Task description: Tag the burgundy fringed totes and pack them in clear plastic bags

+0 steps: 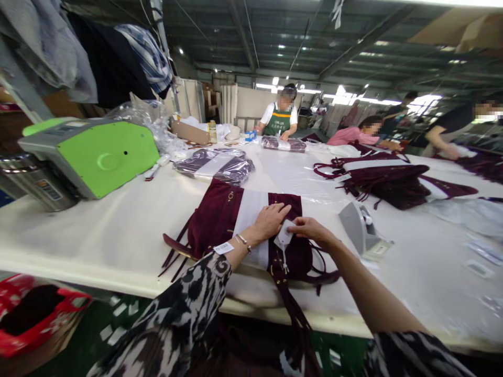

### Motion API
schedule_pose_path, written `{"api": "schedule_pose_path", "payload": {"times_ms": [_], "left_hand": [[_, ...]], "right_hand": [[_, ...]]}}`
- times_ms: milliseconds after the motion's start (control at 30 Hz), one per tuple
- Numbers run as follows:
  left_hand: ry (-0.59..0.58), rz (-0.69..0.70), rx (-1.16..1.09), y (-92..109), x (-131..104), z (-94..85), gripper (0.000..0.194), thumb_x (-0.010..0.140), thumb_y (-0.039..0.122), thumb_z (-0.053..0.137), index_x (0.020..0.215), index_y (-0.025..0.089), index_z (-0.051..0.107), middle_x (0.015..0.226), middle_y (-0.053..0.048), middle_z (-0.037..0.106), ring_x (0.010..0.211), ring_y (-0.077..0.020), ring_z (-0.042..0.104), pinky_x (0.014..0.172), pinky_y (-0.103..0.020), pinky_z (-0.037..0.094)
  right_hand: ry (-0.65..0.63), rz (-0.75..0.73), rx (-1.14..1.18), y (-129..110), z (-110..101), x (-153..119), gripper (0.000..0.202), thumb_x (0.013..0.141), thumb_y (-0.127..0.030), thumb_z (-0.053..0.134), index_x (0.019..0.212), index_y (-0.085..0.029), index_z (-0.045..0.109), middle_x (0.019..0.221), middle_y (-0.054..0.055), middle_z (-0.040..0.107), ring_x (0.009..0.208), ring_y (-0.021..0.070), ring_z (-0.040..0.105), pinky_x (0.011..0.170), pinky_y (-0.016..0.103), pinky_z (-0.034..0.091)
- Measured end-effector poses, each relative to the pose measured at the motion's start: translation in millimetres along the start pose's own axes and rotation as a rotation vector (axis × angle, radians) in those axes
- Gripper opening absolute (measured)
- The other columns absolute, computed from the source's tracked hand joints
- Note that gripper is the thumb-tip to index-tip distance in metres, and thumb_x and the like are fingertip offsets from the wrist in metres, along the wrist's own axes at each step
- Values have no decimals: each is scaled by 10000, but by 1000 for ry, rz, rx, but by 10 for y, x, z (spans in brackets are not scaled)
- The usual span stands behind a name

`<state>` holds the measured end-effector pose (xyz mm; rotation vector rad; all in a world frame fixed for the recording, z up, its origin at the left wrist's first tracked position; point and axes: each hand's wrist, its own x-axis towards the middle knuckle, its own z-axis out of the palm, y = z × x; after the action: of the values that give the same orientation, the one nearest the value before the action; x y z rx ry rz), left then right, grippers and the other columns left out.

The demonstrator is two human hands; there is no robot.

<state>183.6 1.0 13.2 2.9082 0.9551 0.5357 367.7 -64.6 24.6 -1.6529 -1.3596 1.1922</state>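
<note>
A folded maroon garment [210, 222] with straps, metal eyelets and buckles lies on the table in front of me, with a white sheet [251, 207] across its middle. My left hand [271, 222] rests flat on it, fingers stretched out over the sheet and the dark cloth. Between the thumb and fingers of my right hand [310, 230] is a white hang tag [283, 234], raised off the garment, with its cord hanging down. A barcode label [223, 248] shows beside my left wrist. Some straps hang over the table's front edge.
A green and grey machine [113, 157] and a steel flask [45, 186] stand left. Plastic-wrapped garments [218, 163] lie ahead. A grey tape dispenser [357, 228] and more maroon garments [387, 178] are right. Co-workers stand across the table. A red bag [74, 309] sits lower left.
</note>
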Motion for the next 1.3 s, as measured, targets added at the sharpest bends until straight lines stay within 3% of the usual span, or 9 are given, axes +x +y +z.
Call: {"api": "schedule_pose_path", "payload": {"times_ms": [100, 200, 433, 533, 667, 867, 967, 1067, 1300], "left_hand": [[-88, -128, -33, -102, -80, 58, 481, 863, 366, 653, 1272, 125, 579, 1292, -172, 597, 1257, -297, 503, 1038, -423, 398], [-170, -70, -67, -144, -131, 56, 266, 851, 372, 642, 1029, 181, 694, 1183, -118, 653, 1181, -274, 549, 1040, -425, 382], [-353, -5, -223, -86, -65, 23, 216, 701, 359, 733, 844, 199, 708, 1074, -77, 688, 1043, -275, 623, 1086, -494, 330], [-259, -149, -380, -49, -54, 79, 142, 662, 217, 729, 782, 183, 659, 1033, -93, 702, 1068, -296, 619, 1094, -473, 316], [-104, -369, -536, -123, 5, 124, 160, 878, 273, 523, 992, 181, 589, 877, -86, 725, 923, -241, 663, 919, -384, 456], [37, -567, -823, -499, 79, 16, 330, 988, 360, 298, 941, 150, 549, 792, -101, 725, 691, -159, 656, 634, -246, 479], [32, -580, -926, -573, 43, -42, 352, 970, 413, 351, 907, 143, 567, 811, -98, 717, 581, -130, 622, 530, -221, 444], [21, -543, -996, -525, 16, -101, 391, 960, 451, 365, 905, 137, 591, 819, -81, 706, 494, -86, 545, 468, -197, 388], [-35, -356, -1053, -409, -25, -286, 497, 959, 499, 313, 965, 127, 642, 880, -74, 701, 486, -68, 516, 467, -199, 374]], "right_hand": [[-11, 27, -1, 139, 43, 125, 433, 518, -480, 842, 694, -184, 578, 674, -17, 639, 647, 121, 561, 605, 235, 425], [-30, -8, -37, 179, 54, 132, 433, 539, -491, 828, 706, -189, 568, 681, -19, 636, 625, 118, 545, 580, 236, 402], [-8, -122, 29, 64, 119, -69, 449, 568, -457, 827, 783, -200, 528, 655, -45, 586, 591, 115, 505, 568, 247, 387], [-3, -152, 119, 39, 110, -218, 457, 622, -425, 813, 915, -206, 538, 739, -34, 620, 620, 121, 531, 569, 244, 390], [-54, -137, 120, 87, 85, -277, 421, 665, -394, 777, 970, -204, 557, 765, -34, 618, 655, 135, 562, 594, 255, 418], [126, -145, -569, 115, 186, -37, 322, 697, -194, 668, 1018, -200, 641, 997, 54, 689, 916, 224, 625, 823, 341, 460], [230, -288, -945, 9, 343, 45, 456, 734, -188, 665, 1189, -216, 638, 1213, 105, 644, 1117, 289, 562, 922, 386, 397], [120, -345, -1043, -127, 526, 109, 479, 750, -163, 645, 1224, -229, 627, 1093, 87, 685, 1050, 283, 581, 883, 378, 376], [17, -357, -872, -191, 699, 302, 126, 770, -86, 568, 807, -184, 637, 929, 52, 682, 836, 184, 617, 722, 267, 416]]}}
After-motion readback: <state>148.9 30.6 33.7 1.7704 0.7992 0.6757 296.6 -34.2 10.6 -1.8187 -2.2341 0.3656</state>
